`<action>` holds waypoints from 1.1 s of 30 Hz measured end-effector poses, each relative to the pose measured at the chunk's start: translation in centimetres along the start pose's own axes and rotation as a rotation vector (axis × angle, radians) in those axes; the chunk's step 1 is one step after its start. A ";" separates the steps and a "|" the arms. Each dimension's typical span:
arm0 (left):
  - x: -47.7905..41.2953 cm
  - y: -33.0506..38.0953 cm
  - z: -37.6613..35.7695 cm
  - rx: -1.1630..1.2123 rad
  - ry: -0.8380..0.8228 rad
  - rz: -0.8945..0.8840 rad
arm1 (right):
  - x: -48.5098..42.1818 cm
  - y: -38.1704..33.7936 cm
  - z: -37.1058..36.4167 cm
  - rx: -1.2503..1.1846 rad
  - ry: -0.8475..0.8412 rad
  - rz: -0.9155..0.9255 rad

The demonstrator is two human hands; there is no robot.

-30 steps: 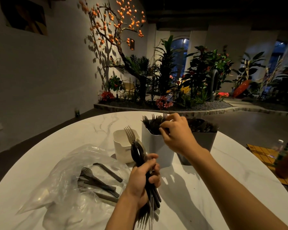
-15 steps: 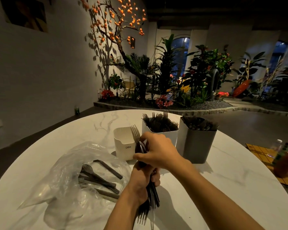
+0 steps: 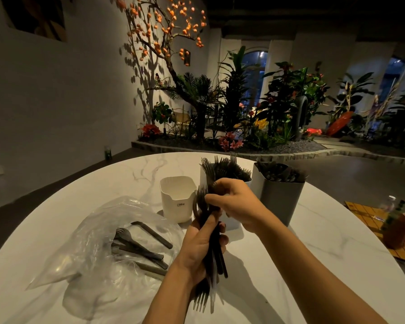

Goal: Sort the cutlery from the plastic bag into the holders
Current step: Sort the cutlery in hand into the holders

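Gripping a cutlery bundle (image 3: 214, 249) at frame centre, the left hand (image 3: 198, 251) stays curled; the right hand (image 3: 235, 203) pinches its upper ends.

A single head-worn view looks forward and down, close over both hands, the table (image 3: 290, 253) stretching beyond the fingers.

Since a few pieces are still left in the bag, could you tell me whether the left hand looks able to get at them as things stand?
Probably not yet: the left hand grips a bundle of cutlery, so it is occupied. The plastic bag lies open just beside it.
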State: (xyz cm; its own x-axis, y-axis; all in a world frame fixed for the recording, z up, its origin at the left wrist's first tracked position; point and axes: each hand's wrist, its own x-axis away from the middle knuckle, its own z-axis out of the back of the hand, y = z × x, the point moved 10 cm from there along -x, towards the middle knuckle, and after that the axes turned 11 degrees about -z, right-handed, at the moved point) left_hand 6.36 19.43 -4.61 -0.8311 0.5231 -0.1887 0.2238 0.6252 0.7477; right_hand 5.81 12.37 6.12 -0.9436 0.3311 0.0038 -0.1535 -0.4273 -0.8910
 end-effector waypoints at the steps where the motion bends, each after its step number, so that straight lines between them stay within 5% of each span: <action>1: 0.1 0.1 0.0 -0.006 0.001 -0.004 | 0.0 0.1 0.1 -0.044 -0.001 -0.008; 9: 0.0 0.0 0.0 -0.001 -0.024 0.007 | -0.2 0.6 0.9 -0.074 0.047 -0.016; 16: 0.3 -0.4 -0.9 0.017 -0.125 0.068 | 0.1 0.2 1.8 -0.013 -0.088 -0.089; 20: 0.3 -1.1 -0.3 -0.023 -0.112 0.107 | 0.0 -1.1 5.4 -0.104 0.037 -0.077; 29: -0.3 -1.2 0.8 0.018 -0.020 0.092 | 1.6 -8.5 13.6 0.007 0.572 0.397; 33: -0.4 -1.1 1.0 0.011 -0.003 0.088 | 1.6 -9.5 12.1 0.151 0.557 0.521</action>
State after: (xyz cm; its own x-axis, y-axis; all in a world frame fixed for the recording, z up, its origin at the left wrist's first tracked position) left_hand 6.92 19.13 -6.03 -0.8064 0.5780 -0.1246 0.3015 0.5832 0.7543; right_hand 2.23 6.77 20.04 -0.6248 0.4129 -0.6626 0.1930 -0.7407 -0.6435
